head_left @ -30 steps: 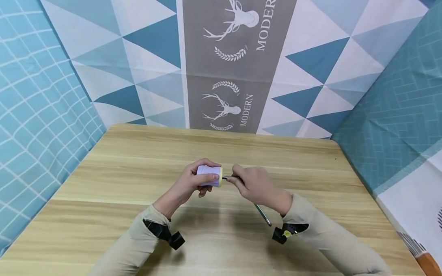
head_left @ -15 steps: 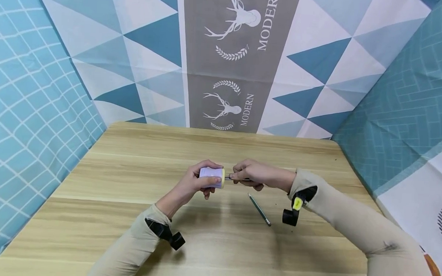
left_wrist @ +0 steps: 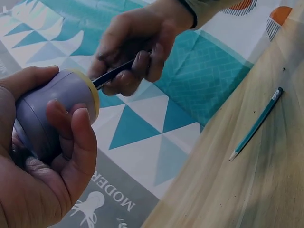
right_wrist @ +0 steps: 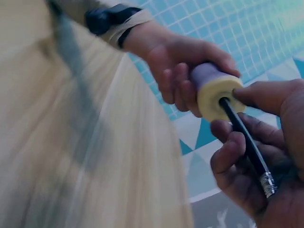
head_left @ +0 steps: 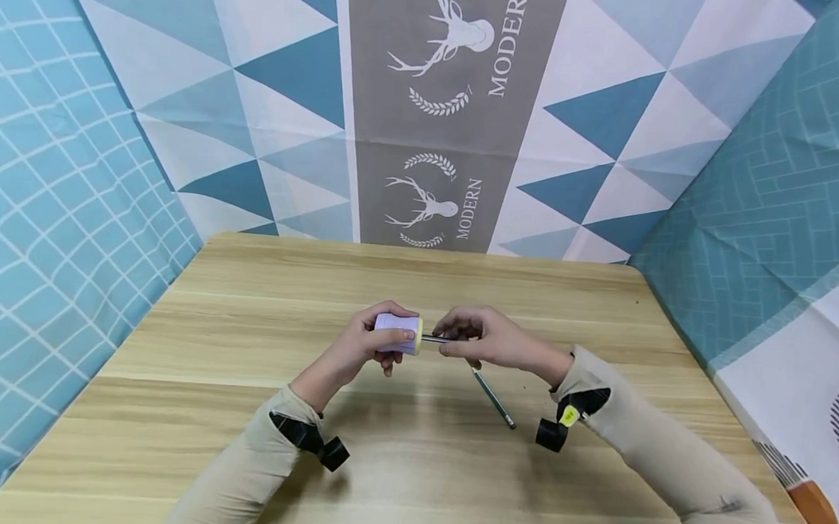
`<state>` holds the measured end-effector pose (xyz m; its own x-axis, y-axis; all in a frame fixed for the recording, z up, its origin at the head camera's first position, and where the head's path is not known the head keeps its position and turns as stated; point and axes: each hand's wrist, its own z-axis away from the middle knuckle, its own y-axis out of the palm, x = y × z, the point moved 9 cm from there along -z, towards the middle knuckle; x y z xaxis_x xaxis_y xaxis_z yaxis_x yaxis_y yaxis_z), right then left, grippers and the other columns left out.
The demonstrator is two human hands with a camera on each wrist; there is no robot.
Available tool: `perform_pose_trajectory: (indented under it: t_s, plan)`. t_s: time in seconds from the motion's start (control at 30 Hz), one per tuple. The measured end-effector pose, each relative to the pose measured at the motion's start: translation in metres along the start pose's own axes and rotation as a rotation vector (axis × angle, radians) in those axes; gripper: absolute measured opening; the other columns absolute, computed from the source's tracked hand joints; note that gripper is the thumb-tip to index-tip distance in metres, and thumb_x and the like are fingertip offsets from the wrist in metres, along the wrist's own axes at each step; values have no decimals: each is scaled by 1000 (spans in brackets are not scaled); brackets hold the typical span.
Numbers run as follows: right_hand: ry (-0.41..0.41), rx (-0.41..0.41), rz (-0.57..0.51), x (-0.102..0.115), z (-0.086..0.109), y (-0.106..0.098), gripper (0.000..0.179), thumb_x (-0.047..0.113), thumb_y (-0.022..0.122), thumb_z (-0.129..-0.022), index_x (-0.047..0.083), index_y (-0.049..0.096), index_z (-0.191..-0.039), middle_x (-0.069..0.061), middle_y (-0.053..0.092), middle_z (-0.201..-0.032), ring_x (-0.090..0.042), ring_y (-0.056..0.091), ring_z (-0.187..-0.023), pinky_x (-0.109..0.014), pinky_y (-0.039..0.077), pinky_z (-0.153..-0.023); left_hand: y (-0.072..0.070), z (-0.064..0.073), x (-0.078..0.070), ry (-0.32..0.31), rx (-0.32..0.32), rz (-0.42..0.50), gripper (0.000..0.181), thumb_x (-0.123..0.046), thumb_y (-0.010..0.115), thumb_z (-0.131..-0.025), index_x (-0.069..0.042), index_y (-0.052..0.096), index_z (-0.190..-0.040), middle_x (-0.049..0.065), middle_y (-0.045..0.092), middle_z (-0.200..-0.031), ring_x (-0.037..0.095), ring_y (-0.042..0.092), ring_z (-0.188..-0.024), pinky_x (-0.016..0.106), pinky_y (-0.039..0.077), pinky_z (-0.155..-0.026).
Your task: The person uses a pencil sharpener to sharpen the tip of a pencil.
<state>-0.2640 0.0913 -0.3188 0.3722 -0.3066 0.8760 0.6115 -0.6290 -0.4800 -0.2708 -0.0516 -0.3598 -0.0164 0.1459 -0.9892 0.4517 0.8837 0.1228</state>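
Observation:
My left hand [head_left: 347,352] grips a lavender pencil sharpener [head_left: 395,324] with a pale yellow end, held on its side above the table. A dark pencil [right_wrist: 247,142] sits with one end in the hole of that yellow end; its silver ferrule shows near my right palm. The fingers of my right hand [head_left: 496,340] curl loosely about the pencil, thumb tip close to the yellow face in the right wrist view. In the left wrist view the fingers wrap the sharpener's [left_wrist: 57,109] body, and the pencil [left_wrist: 114,73] runs from it into the right hand.
A second pencil [head_left: 494,399], green with a sharpened tip, lies on the wooden table [head_left: 412,462] below the right hand. A few dark specks show near it. Patterned cloth hangs [head_left: 257,133] behind and at both sides of the table.
My right wrist has turned, and its fingers have shifted and loosened along the pencil. More of the green pencil on the table shows. The left hand keeps its grip, barely moving.

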Motion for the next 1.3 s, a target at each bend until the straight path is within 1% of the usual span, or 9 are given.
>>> perform_pose_trajectory:
  t_s: [0.13,0.2,0.3,0.4,0.53,0.73,0.93,1.13,1.3]
  plan:
    - [-333,-84,335,21,7,6,18,3,73,-89,0,66,-105,-3,69,-88,-8,55,-63,-23,49,-52,1,0,2,0,1,12,42,-11,66,-88,8,52,-124,12,57,-77,17,55,-54,27,51,-45]
    - [-525,-147,588,33,13,13,15,2,75,-87,2,65,-98,-1,68,-85,-6,55,-64,-20,49,-54,1,0,3,4,-1,19,41,-11,65,-89,7,53,-123,12,57,-76,16,55,-53,27,50,-44]
    - [-764,-263,1003,42,21,27,7,6,65,-96,5,60,-91,-1,62,-77,-8,54,-59,-19,48,-51,2,0,5,0,-6,45,34,-12,65,-89,2,58,-119,12,57,-76,15,54,-53,26,49,-43]
    - [-919,-394,1356,43,27,39,22,11,48,-106,5,60,-89,-2,59,-73,-11,54,-56,-21,48,-47,2,0,6,-7,-12,71,24,-12,64,-89,-9,65,-113,11,58,-76,15,54,-53,26,49,-43]
    - [-980,-467,1541,41,26,47,33,14,37,-109,4,61,-89,-1,61,-74,-12,55,-55,-22,48,-46,0,0,9,-19,-25,90,22,-13,63,-90,-16,66,-111,12,58,-76,14,54,-51,25,49,-42]
    - [-896,-387,1451,40,15,45,39,21,29,-111,4,51,-85,-1,54,-66,-11,49,-46,-19,39,-39,-2,-2,8,-11,-45,97,22,-14,62,-91,-11,64,-113,12,57,-73,13,52,-49,24,49,-42]
    - [-688,-184,1126,38,2,33,37,31,26,-110,7,42,-86,7,34,-55,-3,21,-43,-17,18,-40,-2,-3,9,-15,-56,108,18,-13,63,-90,-14,65,-108,12,56,-69,13,52,-48,24,49,-41]
    - [-469,32,722,36,-15,19,21,12,55,-103,10,41,-88,9,33,-59,0,25,-48,-18,26,-44,-3,-5,11,-1,-66,128,16,-14,62,-90,-18,66,-104,12,56,-73,13,53,-49,24,49,-40]
    - [-246,158,513,25,-23,15,25,11,55,-102,13,42,-81,10,32,-62,-2,27,-51,-21,28,-51,2,-4,16,-7,-34,151,16,-13,61,-91,-20,65,-105,12,56,-72,13,53,-50,24,49,-41]
